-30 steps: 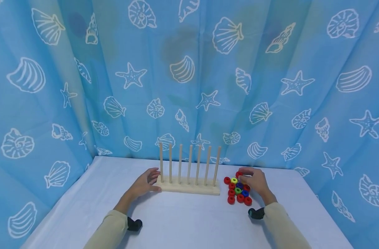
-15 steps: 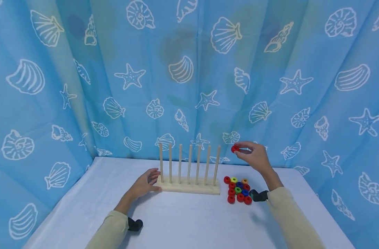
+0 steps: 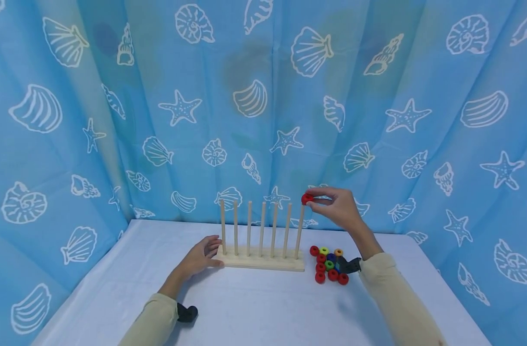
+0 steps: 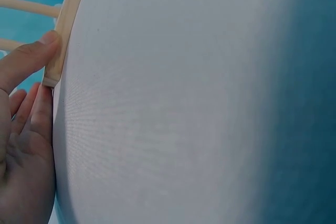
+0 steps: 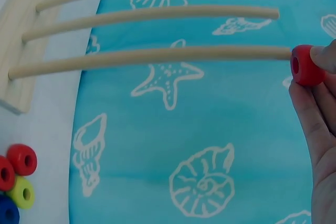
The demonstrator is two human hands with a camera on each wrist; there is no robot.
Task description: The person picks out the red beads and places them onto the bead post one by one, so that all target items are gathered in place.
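My right hand [image 3: 340,207] pinches a red bead [image 3: 307,199] between thumb and fingertips at the top of the rightmost peg [image 3: 300,230] of a wooden peg rack [image 3: 263,262]. In the right wrist view, the held bead [image 5: 307,65] is right at the peg's tip, its hole facing the peg and showing slightly below it. At the rack's left end, my left hand [image 3: 199,257] holds the base. The left wrist view has the thumb on the base [image 4: 64,27] and the fingers around its end. Every peg is bare along its shaft.
Right of the rack lies a group of loose beads, among them a red bead [image 3: 320,278], a yellow bead [image 3: 324,251] and a green bead [image 3: 329,265]. The right wrist camera [image 3: 347,265] partly covers them. Behind the white table [image 3: 263,312] hangs a blue shell-patterned curtain [image 3: 228,120].
My right hand has picked up a red bead from the group, lifted it, and moved left to the rightmost peg's top. The left hand and the rack have stayed in place.
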